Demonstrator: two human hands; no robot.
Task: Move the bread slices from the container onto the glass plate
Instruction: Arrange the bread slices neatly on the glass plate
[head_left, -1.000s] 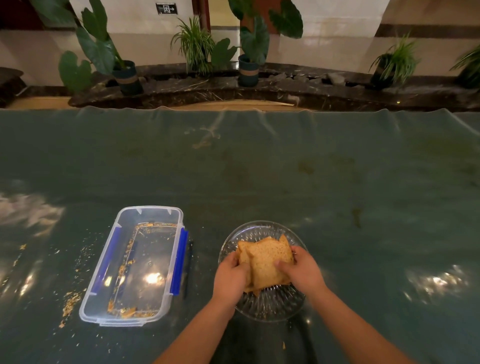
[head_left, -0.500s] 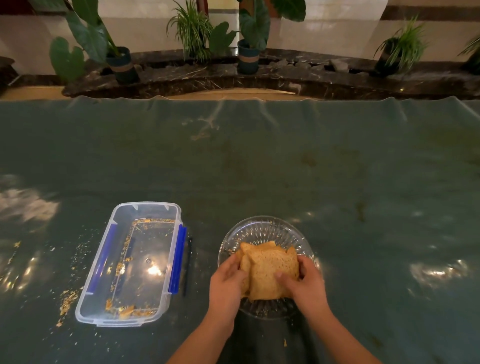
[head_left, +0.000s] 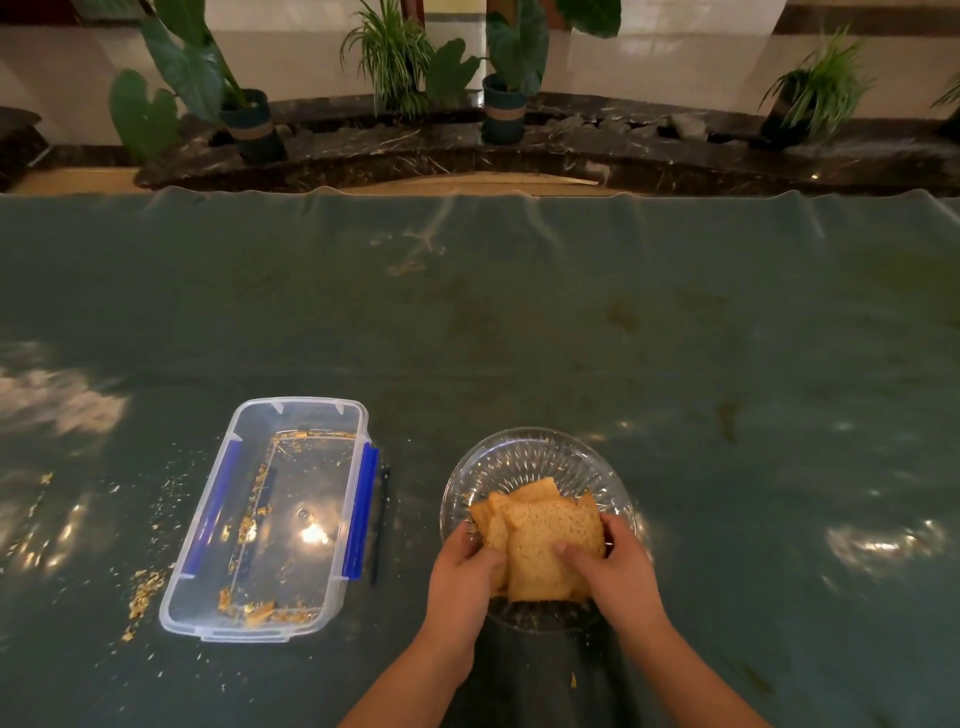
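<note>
Stack shifted to plate's (head_left: 537, 447) near rim; both hands (head_left: 540, 571) clasp bread slices (head_left: 545, 545); container (head_left: 270, 519) apart, left.

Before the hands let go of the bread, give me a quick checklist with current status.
1. Bread slices over the glass plate: ok.
2. Left hand and right hand both gripping the stack: ok.
3. Stack resting on the plate: cannot tell.
4. Clear plastic container has no slices left, only crumbs: ok.
5. Slices squared up: not ok, fanned.
</note>
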